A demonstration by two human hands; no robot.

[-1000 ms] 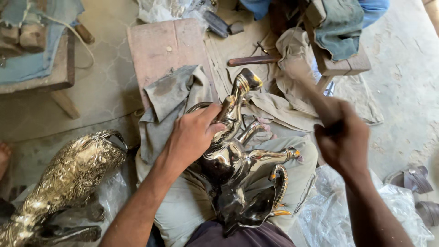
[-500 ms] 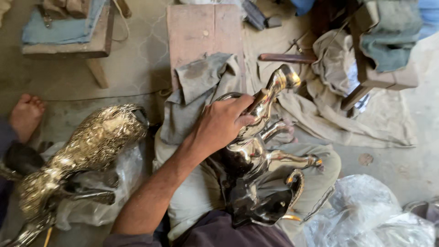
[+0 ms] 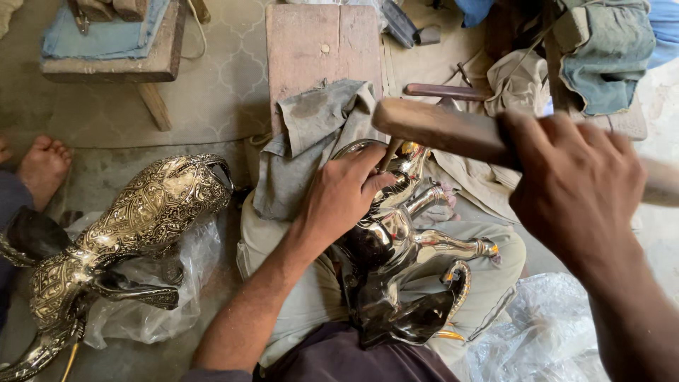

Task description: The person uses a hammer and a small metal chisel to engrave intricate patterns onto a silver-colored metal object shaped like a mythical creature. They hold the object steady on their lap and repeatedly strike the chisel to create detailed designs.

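A shiny dark metal horse figure (image 3: 396, 262) lies across my lap on a pale cloth (image 3: 318, 297). My left hand (image 3: 343, 194) presses on its neck and pinches a thin punch tool (image 3: 387, 154) against the metal. My right hand (image 3: 573, 191) is raised at the right, gripping a wooden mallet (image 3: 438, 131) whose head hangs over the punch and the horse's head. The horse's legs (image 3: 453, 244) stick out to the right.
A second, engraved brass horse (image 3: 134, 226) lies on clear plastic at the left, near another person's bare foot (image 3: 42, 166). A wooden board (image 3: 318, 49), grey rags (image 3: 318, 134), a low stool (image 3: 113, 56) and a hammer handle (image 3: 445, 92) lie beyond. Plastic wrap (image 3: 544, 332) sits lower right.
My right hand, out of view half a second ago, has come back in with the mallet over the horse's head. The left hand stays on the neck.
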